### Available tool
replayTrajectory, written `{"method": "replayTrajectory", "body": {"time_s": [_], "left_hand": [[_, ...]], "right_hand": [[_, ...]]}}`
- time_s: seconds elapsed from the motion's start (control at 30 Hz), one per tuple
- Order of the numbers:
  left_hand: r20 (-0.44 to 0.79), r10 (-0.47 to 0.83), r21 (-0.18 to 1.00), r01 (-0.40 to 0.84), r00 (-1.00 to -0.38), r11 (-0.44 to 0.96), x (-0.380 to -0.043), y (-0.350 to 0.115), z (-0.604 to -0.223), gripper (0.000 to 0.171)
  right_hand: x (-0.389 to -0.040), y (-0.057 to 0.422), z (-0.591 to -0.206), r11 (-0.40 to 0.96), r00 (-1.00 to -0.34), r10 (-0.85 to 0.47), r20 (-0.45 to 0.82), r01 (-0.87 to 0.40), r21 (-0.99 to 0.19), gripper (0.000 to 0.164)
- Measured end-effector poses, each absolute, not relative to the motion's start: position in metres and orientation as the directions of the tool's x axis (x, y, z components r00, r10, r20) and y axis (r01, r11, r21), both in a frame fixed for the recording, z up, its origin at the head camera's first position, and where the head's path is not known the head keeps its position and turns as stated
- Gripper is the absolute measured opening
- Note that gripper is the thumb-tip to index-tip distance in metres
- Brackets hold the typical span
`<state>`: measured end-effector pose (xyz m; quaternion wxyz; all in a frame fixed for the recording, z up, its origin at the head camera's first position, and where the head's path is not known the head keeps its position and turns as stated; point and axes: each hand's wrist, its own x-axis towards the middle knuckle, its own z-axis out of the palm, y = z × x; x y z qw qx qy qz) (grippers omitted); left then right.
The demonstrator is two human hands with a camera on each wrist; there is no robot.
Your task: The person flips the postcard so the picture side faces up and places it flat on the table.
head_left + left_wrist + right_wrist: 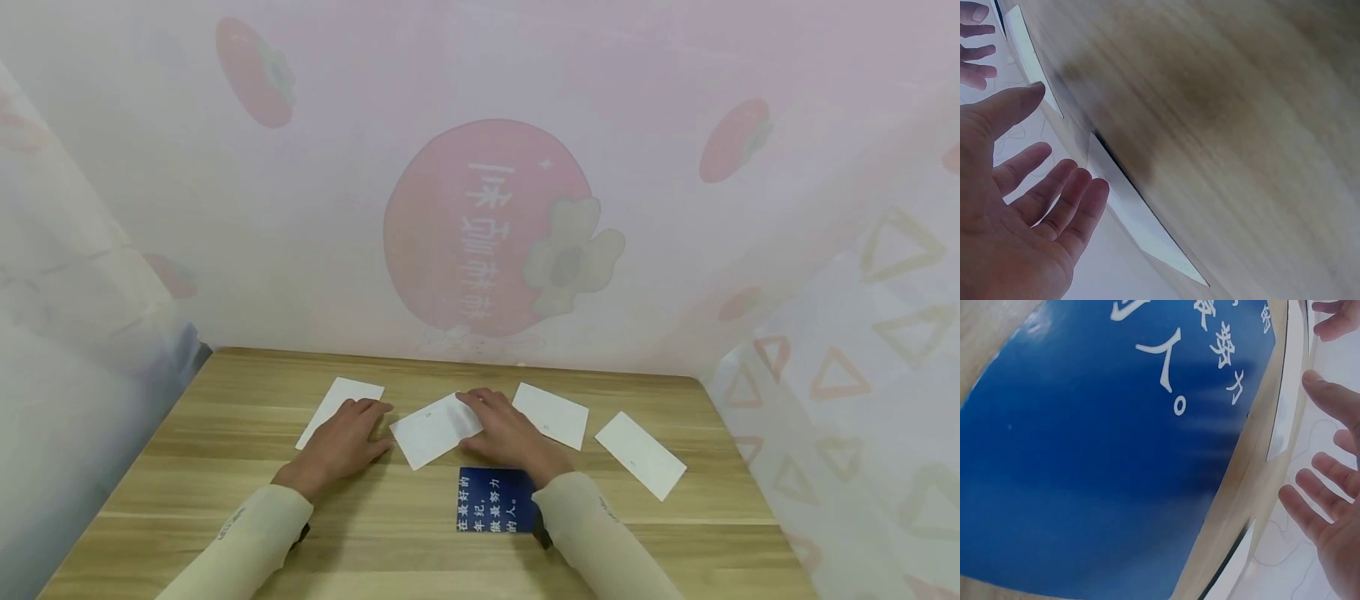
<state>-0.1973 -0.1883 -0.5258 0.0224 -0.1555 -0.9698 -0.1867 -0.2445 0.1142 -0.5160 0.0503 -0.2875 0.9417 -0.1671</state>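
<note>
A white card with a tiny mark lies tilted on the table between both hands. My right hand is at its right end, fingertips overlapping the edge, with the thumb beside it in the right wrist view. Left of that card, my left hand has its fingers loosely spread and holds nothing. It partly covers another white card, whose long edge shows in the left wrist view. Below the right hand lies a blue card with white Chinese characters, its right side hidden by the wrist and sleeve.
Two more white cards lie to the right: one just behind the right hand, another farther right. The wooden table ends at a pale curtain with printed fruit at the back. Similar curtains hang on both sides.
</note>
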Motion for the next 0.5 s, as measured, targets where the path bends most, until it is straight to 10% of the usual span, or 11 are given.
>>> {"method": "replayTrajectory", "body": {"time_s": [0.5], "left_hand": [[0.116,0.296,0.357,0.318,-0.948,0.878,-0.1989,-0.1848,-0.5299,0.054]], "right_hand": [[-0.2442,0.1126,-0.5248,0.803,-0.845,-0.532,-0.053,-0.484,-0.349,0.086]]}}
